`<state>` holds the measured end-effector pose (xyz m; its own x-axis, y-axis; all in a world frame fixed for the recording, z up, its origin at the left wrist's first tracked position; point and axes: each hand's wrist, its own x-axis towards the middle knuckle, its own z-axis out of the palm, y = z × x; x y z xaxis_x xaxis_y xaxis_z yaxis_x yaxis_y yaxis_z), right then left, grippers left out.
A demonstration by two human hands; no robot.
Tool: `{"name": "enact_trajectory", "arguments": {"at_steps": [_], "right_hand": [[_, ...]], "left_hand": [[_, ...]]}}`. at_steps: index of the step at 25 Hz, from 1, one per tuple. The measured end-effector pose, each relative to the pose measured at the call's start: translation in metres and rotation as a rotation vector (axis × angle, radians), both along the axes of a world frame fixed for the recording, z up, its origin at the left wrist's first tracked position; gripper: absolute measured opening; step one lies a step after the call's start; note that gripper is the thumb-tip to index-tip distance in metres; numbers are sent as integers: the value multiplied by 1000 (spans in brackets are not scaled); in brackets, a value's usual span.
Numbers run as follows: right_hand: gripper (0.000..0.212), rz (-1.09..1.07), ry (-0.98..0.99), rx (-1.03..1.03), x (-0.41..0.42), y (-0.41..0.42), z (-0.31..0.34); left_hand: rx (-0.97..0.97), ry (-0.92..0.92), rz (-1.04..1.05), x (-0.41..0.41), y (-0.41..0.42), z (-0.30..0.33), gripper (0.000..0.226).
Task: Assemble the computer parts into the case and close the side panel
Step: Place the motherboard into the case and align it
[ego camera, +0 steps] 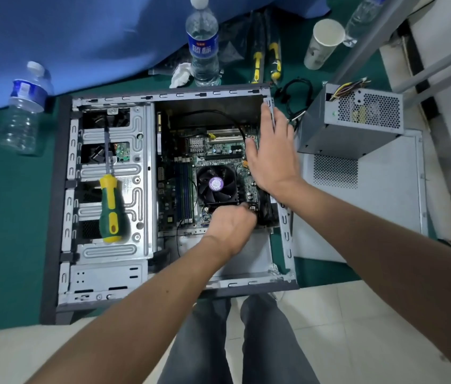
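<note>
Your computer case [66, 206] lies open on its side on the green bench [11, 217], motherboard [191, 162] facing up. Your left hand [231, 225] is curled closed at the board's near right corner, just below the CPU fan [216, 184], fingers pinched on a small dark part [252, 207] whose identity is unclear. Your right hand [271, 156] is spread open and flat over the board's right edge, fingertips touching the case's rear wall. A green-and-yellow screwdriver [110, 200] rests on the drive cage. The power supply [357, 120] sits outside on the detached side panel [384, 189], right of the case.
</note>
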<state>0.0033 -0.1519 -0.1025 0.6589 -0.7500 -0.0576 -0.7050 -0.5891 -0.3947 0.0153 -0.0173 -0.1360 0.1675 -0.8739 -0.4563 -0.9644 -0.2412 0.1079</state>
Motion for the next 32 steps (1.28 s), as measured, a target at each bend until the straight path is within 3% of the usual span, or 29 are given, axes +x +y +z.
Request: {"name": "enact_trajectory", "arguments": {"at_steps": [6, 10, 15, 19, 22, 25, 28, 30, 32], "right_hand": [[66, 2, -19, -1, 0, 0, -3], [66, 3, -16, -4, -1, 0, -3], [65, 7, 13, 1, 0, 1, -2], [71, 8, 66, 38, -1, 1, 1], [75, 40, 99, 131, -2, 0, 6], [76, 76, 99, 245, -9, -4, 19], [66, 124, -34, 146, -25, 10, 34], [59, 159, -99, 138, -39, 25, 44], [52, 170, -148, 196, -50, 40, 53]], "left_hand": [[-4, 37, 41, 4, 10, -10, 21], [20, 85, 188, 7, 13, 1, 25], [-152, 150, 345, 23, 42, 38, 14], [-364, -67, 619, 54, 82, 80, 12], [-336, -274, 802, 83, 111, 99, 25], [-258, -146, 920, 93, 119, 100, 30], [-422, 12, 1017, 97, 119, 97, 25], [-520, 277, 1215, 97, 118, 100, 29], [-602, 686, 1325, 86, 108, 108, 35]]}}
